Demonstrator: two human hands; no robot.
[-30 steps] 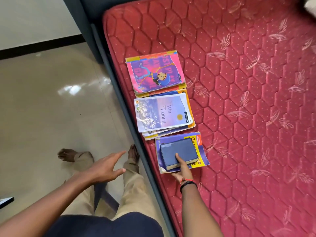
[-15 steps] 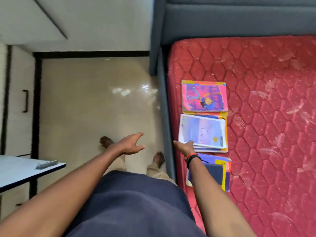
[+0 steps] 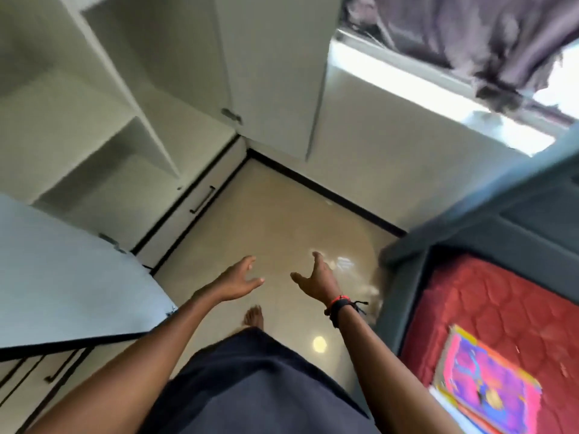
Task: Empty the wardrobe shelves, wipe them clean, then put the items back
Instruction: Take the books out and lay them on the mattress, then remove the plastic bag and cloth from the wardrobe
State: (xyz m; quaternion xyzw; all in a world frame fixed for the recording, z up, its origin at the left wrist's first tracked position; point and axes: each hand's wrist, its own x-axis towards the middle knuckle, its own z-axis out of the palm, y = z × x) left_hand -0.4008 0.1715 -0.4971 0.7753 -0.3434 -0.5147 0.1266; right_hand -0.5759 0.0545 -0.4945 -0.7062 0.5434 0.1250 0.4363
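My left hand (image 3: 238, 281) and right hand (image 3: 316, 281) hover empty, fingers loose. The white wardrobe shelves (image 3: 103, 98) look bare; a pink paperback book (image 3: 488, 383) lies on the red quilted mattress (image 3: 501, 302). Wiping and restocking likely remain.

Open white wardrobe shelves (image 3: 94, 98), pink book (image 3: 488, 383), apparently flat

Home bdrm: red quilted mattress (image 3: 501, 311) on grey bed frame (image 3: 454, 242) right of the right hand (image 3: 316, 281), white wardrobe shelves (image 3: 103, 126) (drawers (image 3: 185, 220) w/ black handles below) up-left of the left hand (image 3: 235, 281), curtained window (image 3: 423, 89) beyond
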